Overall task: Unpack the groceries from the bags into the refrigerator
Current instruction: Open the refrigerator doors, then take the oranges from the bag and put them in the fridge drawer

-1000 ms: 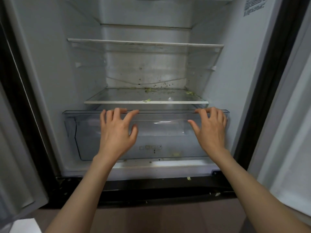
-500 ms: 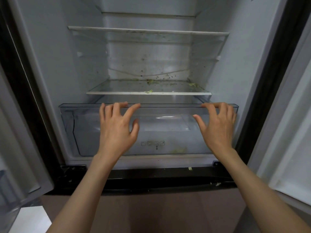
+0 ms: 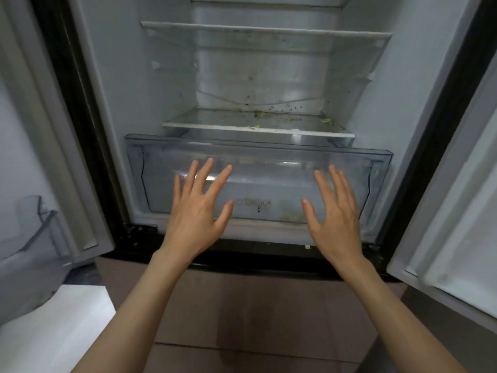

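Observation:
The refrigerator stands open in front of me with bare shelves. A clear plastic crisper drawer [image 3: 269, 154] sits at the bottom, pulled slightly out under the lower glass shelf [image 3: 258, 129]. My left hand [image 3: 197, 208] is spread flat in front of the drawer's left half, holding nothing. My right hand [image 3: 333, 211] is spread the same way in front of the right half, slightly blurred. Whether the palms touch the drawer front I cannot tell. No groceries or bags are in view.
Green crumbs and dark specks lie on the lower glass shelf. An upper glass shelf [image 3: 266, 32] spans above. The left door [image 3: 35, 157] carries a clear bin [image 3: 32, 232]; the right door [image 3: 457, 211] stands open. A white surface [image 3: 53, 332] is at lower left.
Both hands have left the drawer's top edge and dropped in front of its face with fingers spread. The view has shifted back and right.

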A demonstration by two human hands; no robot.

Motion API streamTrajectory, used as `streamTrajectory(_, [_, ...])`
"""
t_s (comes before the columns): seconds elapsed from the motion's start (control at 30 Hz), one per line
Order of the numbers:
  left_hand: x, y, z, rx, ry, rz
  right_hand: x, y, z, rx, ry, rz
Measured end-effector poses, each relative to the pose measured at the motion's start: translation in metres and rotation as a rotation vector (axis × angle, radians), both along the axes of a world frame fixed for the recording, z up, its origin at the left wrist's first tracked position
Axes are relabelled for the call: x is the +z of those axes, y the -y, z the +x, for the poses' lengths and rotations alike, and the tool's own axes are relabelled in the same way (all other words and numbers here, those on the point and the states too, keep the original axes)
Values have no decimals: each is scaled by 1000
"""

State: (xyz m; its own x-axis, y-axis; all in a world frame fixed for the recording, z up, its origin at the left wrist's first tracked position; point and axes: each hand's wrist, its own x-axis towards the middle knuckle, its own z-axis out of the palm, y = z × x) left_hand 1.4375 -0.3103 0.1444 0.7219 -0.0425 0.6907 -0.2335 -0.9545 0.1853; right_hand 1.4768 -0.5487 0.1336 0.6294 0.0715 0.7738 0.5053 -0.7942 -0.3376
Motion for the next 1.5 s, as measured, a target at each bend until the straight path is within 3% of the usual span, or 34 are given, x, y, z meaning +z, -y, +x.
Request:
streamTrajectory(0.37, [-103,-38,-133,268,-397,1,-88,-80,-87,330,-403,-373])
streamTrajectory(0.63, [-152,-102,-255,500,-549,-149,-121,-193,-167,623,-532,-566])
streamTrajectory(1.17, [-177,-340,-551,1051,-603,-392,-152,-516,-408,1118,-432,-639])
streamTrajectory(1.5, [-198,-431,-637,1199,-644,-556,-173,-646,-487,1262,-427,-698])
